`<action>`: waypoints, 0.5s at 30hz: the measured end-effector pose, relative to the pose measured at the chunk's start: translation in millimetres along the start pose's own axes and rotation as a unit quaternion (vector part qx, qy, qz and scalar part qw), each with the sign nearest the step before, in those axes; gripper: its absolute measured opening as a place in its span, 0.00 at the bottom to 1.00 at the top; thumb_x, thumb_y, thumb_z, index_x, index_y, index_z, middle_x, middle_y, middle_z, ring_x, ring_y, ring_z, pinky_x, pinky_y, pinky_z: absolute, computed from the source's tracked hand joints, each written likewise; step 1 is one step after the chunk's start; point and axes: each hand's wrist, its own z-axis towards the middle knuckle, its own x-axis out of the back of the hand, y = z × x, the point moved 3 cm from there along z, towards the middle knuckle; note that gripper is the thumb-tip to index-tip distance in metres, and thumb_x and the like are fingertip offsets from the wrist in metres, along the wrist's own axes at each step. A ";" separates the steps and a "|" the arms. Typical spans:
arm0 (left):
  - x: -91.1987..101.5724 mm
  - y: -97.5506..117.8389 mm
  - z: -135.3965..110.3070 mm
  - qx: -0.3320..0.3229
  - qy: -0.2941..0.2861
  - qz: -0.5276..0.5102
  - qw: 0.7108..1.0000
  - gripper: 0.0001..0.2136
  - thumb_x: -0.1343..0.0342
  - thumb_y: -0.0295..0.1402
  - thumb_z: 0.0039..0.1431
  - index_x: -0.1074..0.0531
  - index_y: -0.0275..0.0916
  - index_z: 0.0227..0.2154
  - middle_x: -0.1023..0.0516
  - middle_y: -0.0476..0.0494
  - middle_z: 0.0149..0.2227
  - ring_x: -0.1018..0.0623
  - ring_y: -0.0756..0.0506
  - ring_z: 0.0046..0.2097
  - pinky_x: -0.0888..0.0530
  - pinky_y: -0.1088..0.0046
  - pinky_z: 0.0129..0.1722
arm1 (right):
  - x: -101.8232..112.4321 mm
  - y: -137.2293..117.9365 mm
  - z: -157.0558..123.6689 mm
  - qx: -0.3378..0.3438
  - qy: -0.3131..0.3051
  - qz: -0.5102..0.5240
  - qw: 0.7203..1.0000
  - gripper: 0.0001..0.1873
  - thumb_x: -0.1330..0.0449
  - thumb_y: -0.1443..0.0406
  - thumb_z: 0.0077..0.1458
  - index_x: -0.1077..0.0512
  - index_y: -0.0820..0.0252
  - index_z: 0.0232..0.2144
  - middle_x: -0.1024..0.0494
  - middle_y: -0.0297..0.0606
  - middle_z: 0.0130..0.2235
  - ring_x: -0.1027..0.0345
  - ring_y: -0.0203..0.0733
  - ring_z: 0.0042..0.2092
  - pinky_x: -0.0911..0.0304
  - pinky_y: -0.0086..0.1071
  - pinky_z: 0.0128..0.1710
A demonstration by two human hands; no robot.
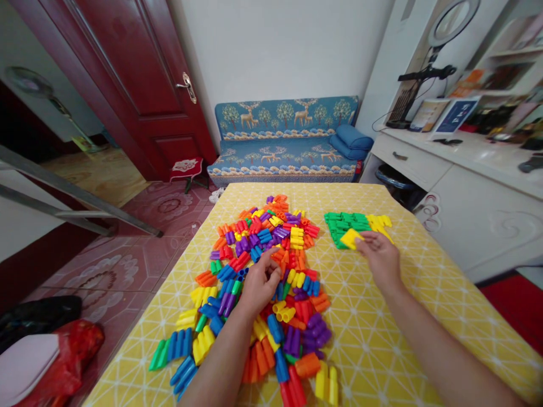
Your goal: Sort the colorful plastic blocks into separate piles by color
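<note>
My right hand (pixel 379 257) pinches a yellow plastic toy block (pixel 351 238) between thumb and fingers, just above the near edge of a green group of blocks (pixel 343 225) laid close together. Beside the green ones, partly behind my hand, lie yellow blocks (pixel 384 221). My left hand (pixel 262 282) is over the middle of a large mixed pile of bullet-shaped plastic blocks (pixel 297 237) in red, orange, yellow, green, blue and purple. Its fingers are curled in at the pile; whatever is between their tips is hidden.
A yellow patterned cloth covers the table (pixel 365 339). Behind it stands a blue sofa (pixel 280 152), with a red stool (pixel 186 168) to its left. A white cabinet (pixel 479 192) is at the right, and a metal frame (pixel 85 192) at the left.
</note>
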 end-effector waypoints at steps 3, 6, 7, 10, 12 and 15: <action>-0.3 -1.1 0.3 -0.001 0.002 0.006 1.000 0.23 0.50 0.29 0.58 0.37 0.38 0.57 0.26 0.50 0.28 0.27 0.50 0.29 0.33 0.75 0.30 | 59.6 34.6 57.2 -0.075 0.162 -0.079 0.981 0.21 0.43 0.62 0.49 0.31 0.69 0.44 0.24 0.50 0.37 0.29 0.42 0.32 0.33 0.35 0.33; -0.2 -0.4 0.7 0.002 0.002 0.009 1.000 0.22 0.50 0.30 0.58 0.36 0.37 0.56 0.27 0.51 0.28 0.28 0.50 0.28 0.33 0.75 0.30 | 96.7 53.2 87.9 -0.112 0.186 -0.151 0.964 0.17 0.44 0.64 0.47 0.29 0.70 0.39 0.24 0.51 0.32 0.31 0.45 0.30 0.36 0.39 0.31; 0.0 0.0 0.7 0.003 0.003 0.009 1.000 0.21 0.50 0.30 0.58 0.35 0.37 0.56 0.27 0.51 0.27 0.28 0.50 0.28 0.33 0.75 0.29 | 103.5 56.7 92.1 -0.116 0.181 -0.179 0.960 0.14 0.43 0.64 0.45 0.28 0.68 0.34 0.25 0.49 0.29 0.32 0.47 0.30 0.37 0.41 0.32; 0.5 0.9 0.6 0.003 0.005 0.009 1.000 0.20 0.50 0.30 0.58 0.33 0.36 0.54 0.27 0.51 0.27 0.28 0.50 0.28 0.33 0.75 0.29 | 110.0 62.9 94.1 -0.091 0.155 -0.258 0.949 0.11 0.38 0.61 0.40 0.27 0.63 0.28 0.25 0.44 0.28 0.33 0.49 0.33 0.40 0.44 0.39; 0.4 1.0 0.5 0.004 0.006 0.009 1.000 0.19 0.49 0.31 0.58 0.31 0.36 0.53 0.27 0.50 0.27 0.28 0.50 0.28 0.33 0.75 0.29 | 107.2 66.4 91.9 -0.060 0.139 -0.292 0.944 0.14 0.36 0.60 0.40 0.26 0.62 0.31 0.25 0.43 0.30 0.34 0.48 0.35 0.41 0.42 0.41; 0.1 0.7 0.7 0.008 0.006 0.011 1.000 0.17 0.49 0.31 0.58 0.29 0.36 0.49 0.27 0.50 0.27 0.29 0.50 0.27 0.34 0.75 0.28 | 100.8 72.7 90.7 -0.022 0.119 -0.317 0.941 0.15 0.38 0.60 0.42 0.25 0.65 0.32 0.26 0.42 0.27 0.34 0.47 0.34 0.40 0.40 0.39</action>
